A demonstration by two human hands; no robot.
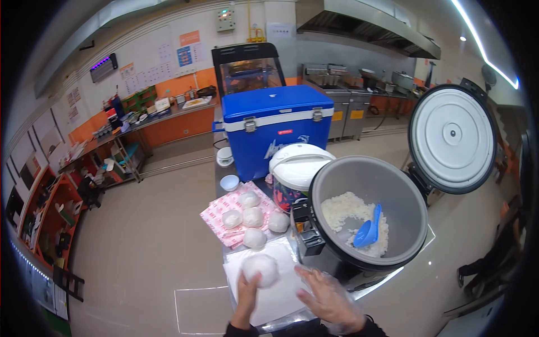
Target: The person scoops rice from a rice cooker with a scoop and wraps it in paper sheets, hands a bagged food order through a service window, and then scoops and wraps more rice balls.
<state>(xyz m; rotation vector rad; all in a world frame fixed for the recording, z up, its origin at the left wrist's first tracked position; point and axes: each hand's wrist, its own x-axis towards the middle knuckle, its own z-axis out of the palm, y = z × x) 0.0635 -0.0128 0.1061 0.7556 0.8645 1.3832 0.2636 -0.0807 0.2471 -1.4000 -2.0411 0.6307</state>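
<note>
My left hand [246, 293] grips a round white rice ball [261, 268], thumb and fingers at its lower left side, above a stack of white paper sheets [287, 297]. To the right, my right hand [331, 302] is apart from the ball, fingers spread, in what looks like a clear plastic glove. Several other white wrapped balls [252, 217] lie beyond, most of them on pink-and-white printed paper [216, 212]. A large open rice cooker [317, 188] stands at the right, holding cooked rice [343, 209] and a blue rice scoop [368, 230].
Behind the balls stand a small pale bowl [229, 182], a white-lidded container [300, 165] and a big blue cooler box [281, 132]. The cooker's round lid [452, 133] is swung up to the right. Someone in dark clothes [494, 247] is at the far right.
</note>
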